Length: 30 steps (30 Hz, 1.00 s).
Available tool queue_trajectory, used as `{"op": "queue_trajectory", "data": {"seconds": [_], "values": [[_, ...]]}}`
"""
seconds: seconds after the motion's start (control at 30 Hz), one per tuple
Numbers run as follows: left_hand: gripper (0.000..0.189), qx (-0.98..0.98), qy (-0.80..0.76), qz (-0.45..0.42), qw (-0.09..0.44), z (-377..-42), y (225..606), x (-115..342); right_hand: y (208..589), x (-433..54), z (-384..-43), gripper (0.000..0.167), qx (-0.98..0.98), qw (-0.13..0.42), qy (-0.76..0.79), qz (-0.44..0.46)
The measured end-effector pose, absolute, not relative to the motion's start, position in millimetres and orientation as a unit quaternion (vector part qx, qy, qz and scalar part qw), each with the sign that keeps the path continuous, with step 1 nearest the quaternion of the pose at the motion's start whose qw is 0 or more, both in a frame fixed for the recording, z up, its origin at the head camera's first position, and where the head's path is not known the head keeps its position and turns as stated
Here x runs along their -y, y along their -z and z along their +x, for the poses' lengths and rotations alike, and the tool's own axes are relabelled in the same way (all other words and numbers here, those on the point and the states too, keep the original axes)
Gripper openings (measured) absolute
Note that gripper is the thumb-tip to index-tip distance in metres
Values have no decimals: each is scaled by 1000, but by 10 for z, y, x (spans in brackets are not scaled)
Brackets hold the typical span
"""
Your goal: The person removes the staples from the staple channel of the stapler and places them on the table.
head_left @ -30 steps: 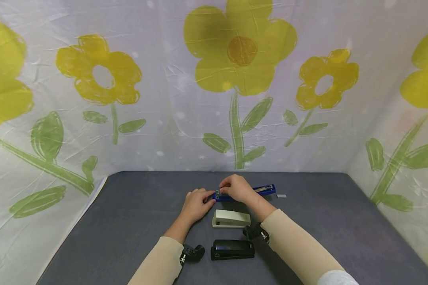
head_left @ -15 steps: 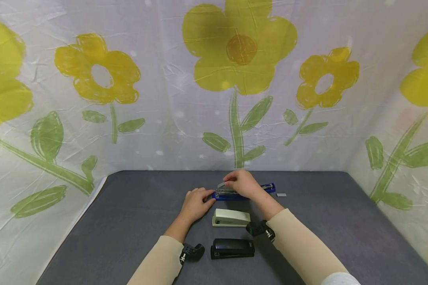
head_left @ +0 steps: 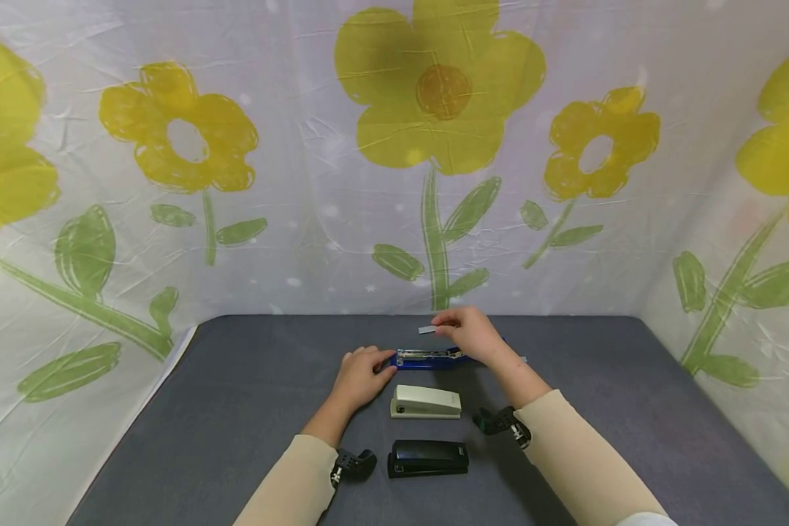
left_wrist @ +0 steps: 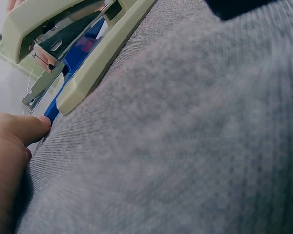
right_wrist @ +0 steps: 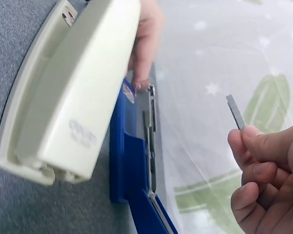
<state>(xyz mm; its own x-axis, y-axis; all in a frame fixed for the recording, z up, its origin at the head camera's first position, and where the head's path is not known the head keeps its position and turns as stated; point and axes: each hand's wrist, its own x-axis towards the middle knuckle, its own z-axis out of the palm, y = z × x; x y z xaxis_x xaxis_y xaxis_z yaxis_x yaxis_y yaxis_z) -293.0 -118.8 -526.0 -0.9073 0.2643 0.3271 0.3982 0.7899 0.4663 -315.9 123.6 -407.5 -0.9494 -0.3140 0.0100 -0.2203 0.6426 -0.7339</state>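
A blue stapler [head_left: 427, 364] lies opened out on the grey cloth, its top swung back and its metal staple channel exposed. My left hand [head_left: 363, 378] holds the stapler's left end between thumb and fingers; the left wrist view has the thumb [left_wrist: 36, 127] against the blue base. Above and behind the stapler, my right hand [head_left: 470, 337] pinches a short grey strip of staples [right_wrist: 236, 113] between thumb and index finger, pointing left. That strip is apart from the channel. The right hand hides part of the stapler's swung-back top.
Nearer the person stand a cream stapler [head_left: 426, 402] and, in front of it, a black stapler [head_left: 427, 458]. A small pale piece [head_left: 524, 359] shows past the right wrist. A flowered curtain [head_left: 302, 219] hangs behind the table [head_left: 237, 409].
My right hand has lifted from the staple channel and moved right and back, bringing out the staple strip. The left hand has stayed on the blue stapler's end.
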Motion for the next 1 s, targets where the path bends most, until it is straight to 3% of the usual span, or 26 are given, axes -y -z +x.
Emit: {"op": "queue_trajectory", "data": {"seconds": [1.0], "values": [[36,939,266,-180,126,-2932,5259,1180,3949,-1969,-3127,27,-898,48,426,-101]]}}
